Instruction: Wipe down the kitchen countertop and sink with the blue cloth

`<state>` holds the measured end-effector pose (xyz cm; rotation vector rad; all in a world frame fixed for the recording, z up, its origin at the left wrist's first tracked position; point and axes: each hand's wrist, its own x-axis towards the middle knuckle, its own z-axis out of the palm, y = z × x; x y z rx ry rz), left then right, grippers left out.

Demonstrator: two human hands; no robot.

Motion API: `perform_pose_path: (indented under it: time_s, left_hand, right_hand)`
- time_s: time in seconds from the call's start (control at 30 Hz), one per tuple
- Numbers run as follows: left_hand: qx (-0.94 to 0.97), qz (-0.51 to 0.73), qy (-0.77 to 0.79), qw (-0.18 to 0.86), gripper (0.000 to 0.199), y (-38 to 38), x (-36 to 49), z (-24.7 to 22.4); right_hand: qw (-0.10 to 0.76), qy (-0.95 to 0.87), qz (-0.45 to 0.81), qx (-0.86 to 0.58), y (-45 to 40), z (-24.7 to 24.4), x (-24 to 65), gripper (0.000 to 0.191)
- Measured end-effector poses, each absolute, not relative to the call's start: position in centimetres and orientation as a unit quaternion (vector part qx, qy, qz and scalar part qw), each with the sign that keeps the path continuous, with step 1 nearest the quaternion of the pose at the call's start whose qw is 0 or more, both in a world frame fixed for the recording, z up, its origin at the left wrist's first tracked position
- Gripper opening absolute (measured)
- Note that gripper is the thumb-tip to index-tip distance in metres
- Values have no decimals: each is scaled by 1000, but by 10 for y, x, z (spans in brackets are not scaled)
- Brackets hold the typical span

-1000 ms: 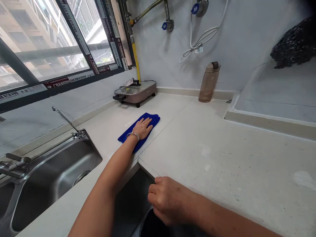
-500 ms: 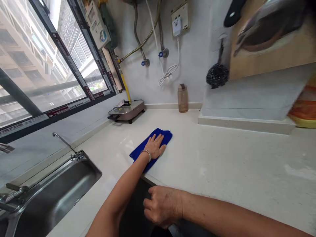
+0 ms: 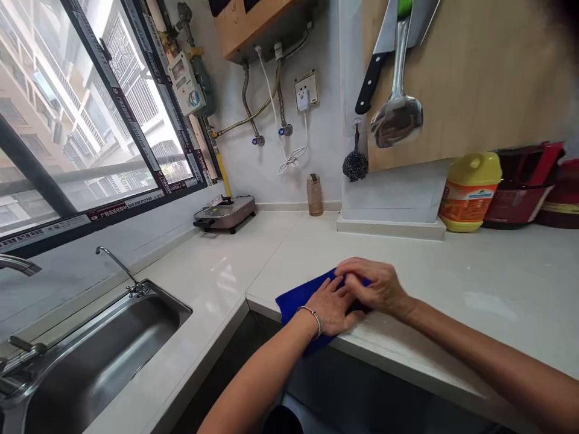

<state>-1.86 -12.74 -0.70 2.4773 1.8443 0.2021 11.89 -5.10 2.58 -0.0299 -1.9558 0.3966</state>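
A blue cloth [image 3: 298, 296] lies on the white countertop, part of it hanging over the front edge. My left hand [image 3: 332, 306], with a bracelet at the wrist, rests flat on the cloth, fingers stretched out. Just beyond it, my right hand [image 3: 375, 284] has its fingers bent around the cloth's far right corner, gripping it. Both hands partly cover the cloth, and the fingertips of the right one are partly hidden.
At the left is a steel sink [image 3: 181, 304] with taps. An electric pan [image 3: 230, 214] and a brown bottle [image 3: 315, 196] stand at the back. A ladle [image 3: 398, 117] and a scrubber [image 3: 355, 164] hang on the right, above a yellow jug [image 3: 470, 190].
My left hand and the cloth have moved right and toward the front edge. My right hand has come up from below the counter edge onto the cloth. The view has shifted too.
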Motion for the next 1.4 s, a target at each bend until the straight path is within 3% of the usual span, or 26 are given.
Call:
perform_pose_path:
  time_s: [0.13,0.33,0.57,0.9,1.1,1.4]
  left_hand:
    - [822,72,562,56,65,-146,3,-2]
    - [839,95,526,103,56,-152,3,2]
    - [836,118,516,146,55,-127,-35,6]
    - [849,154,490,123,41,-70,-77,12]
    - [829,167,530,63,41,-37,-83,10]
    - [752,90,653,14,55,-101,-100,6]
  right_hand:
    - [495,-829,174,-193,-9,-7,161,23]
    - [400,-889,127,-181,-8,-24,157,27]
    - [406,-890,18,-209,-7,-21,152,26]
    - [286,-918,30,-273,-5,-23,139,22]
    - [292,-925,17,-243,19,-32,135,37]
    - [229,-922,-15,-311,12,-14,134,29]
